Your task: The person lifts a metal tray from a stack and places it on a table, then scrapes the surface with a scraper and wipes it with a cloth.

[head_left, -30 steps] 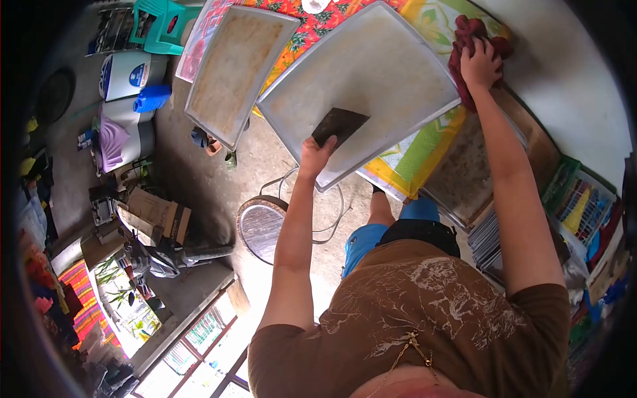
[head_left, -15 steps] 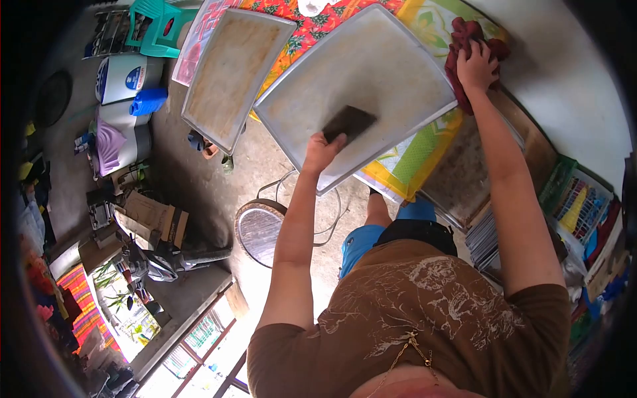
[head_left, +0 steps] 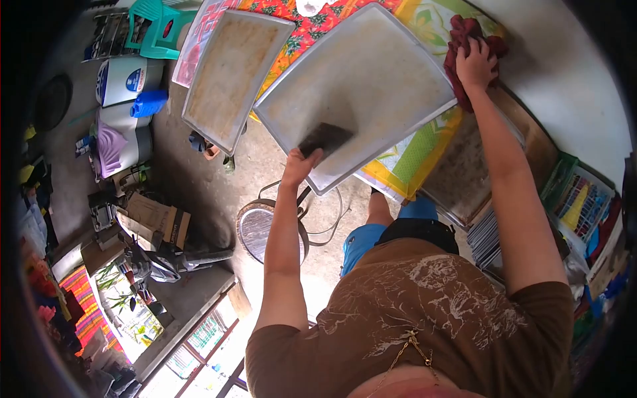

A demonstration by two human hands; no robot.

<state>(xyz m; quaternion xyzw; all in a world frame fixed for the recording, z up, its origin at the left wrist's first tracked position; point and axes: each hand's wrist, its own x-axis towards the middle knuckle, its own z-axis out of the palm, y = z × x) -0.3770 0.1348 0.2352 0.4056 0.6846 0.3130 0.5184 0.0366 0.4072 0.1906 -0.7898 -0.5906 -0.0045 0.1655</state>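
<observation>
metal tray has dark scraper by its near corner, grasped by left hand; right hand on maroon cloth, grip unclear.

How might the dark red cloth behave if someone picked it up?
The dark red cloth would probably droop, since it lies in loose folds under the right hand. It looks light for its bulk, being bunched fabric, and its crumpled shape seems unlikely to roll.
</observation>
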